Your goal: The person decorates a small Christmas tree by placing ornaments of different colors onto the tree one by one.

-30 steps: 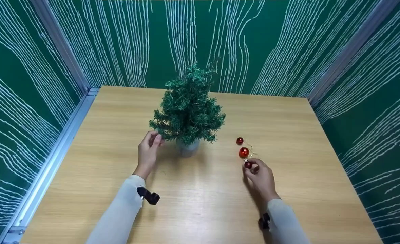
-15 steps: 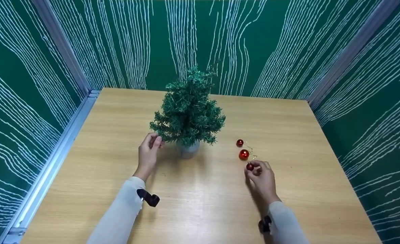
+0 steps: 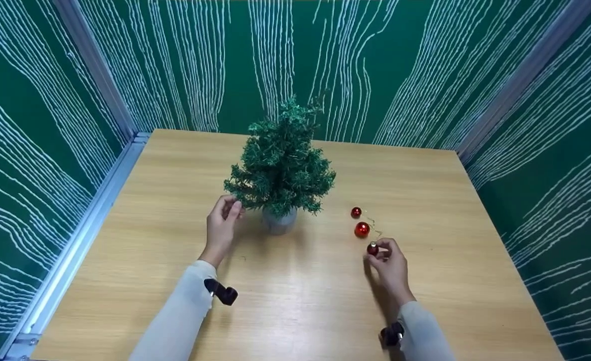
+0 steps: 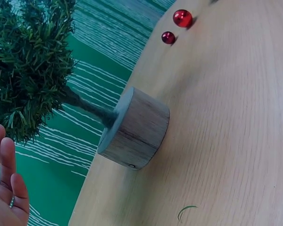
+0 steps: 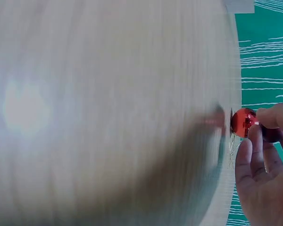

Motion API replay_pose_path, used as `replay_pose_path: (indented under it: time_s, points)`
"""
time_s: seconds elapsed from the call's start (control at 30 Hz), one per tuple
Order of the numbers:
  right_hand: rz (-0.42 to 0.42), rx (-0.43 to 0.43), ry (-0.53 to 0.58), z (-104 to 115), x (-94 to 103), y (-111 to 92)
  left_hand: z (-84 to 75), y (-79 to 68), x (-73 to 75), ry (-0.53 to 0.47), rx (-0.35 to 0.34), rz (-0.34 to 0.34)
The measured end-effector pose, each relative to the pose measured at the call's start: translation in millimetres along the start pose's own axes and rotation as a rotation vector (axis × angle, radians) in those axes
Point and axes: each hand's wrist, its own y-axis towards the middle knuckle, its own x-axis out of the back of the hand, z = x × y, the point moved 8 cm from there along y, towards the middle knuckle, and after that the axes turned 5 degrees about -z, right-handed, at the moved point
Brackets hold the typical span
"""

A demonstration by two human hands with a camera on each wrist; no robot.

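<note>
A small green artificial Christmas tree (image 3: 282,165) stands upright on the table in a round grey-brown wooden base (image 4: 140,129). My left hand (image 3: 221,225) is at its lower left branches, fingers loosely bent in the head view. Several of those fingertips stick up beside the foliage in the left wrist view, its thumb out of frame. Between thumb and fingers my right hand (image 3: 391,265) pinches a dark red bauble (image 3: 372,249) with its cap upward. Just beyond lie a larger shiny red bauble (image 3: 362,229) and a smaller red bauble (image 3: 356,212).
Thin gold cords (image 3: 377,231) lie beside the two baubles on the wooden table (image 3: 295,301). Green walls (image 3: 400,60) with whitish wavy lines enclose the back and sides. A tiny green curved sliver (image 4: 186,212) lies in front of the tree.
My right hand has drawn the dark red bauble slightly back and right, away from the larger bauble, and its cap now points up. The left hand stays by the branches.
</note>
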Motion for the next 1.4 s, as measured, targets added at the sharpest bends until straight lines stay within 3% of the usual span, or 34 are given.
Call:
replay_pose_path:
  time_s: [0.23,0.5,1.17,1.27,1.33,1.4]
  points:
    - [0.008,-0.065,0.068,0.1,-1.9,-2.9,28.4,11.0,0.2,0.009,-0.020,-0.023]
    - [0.013,-0.091,0.146,7.7,-5.9,-6.8,28.5,12.1,2.1,0.062,-0.034,-0.069]
    - [0.020,-0.078,0.130,20.7,-10.3,-19.9,28.4,12.0,-1.2,0.068,-0.024,-0.097]
    - [0.017,-0.065,0.141,26.6,-10.1,-22.4,27.5,11.7,-1.0,0.078,-0.014,-0.093]
    - [0.011,-0.036,0.147,32.9,-9.3,-24.3,18.9,8.3,-1.2,0.086,-0.010,-0.087]
    - [0.001,0.001,0.143,50.1,-5.4,-30.4,18.7,7.6,-1.8,0.089,-0.010,-0.081]
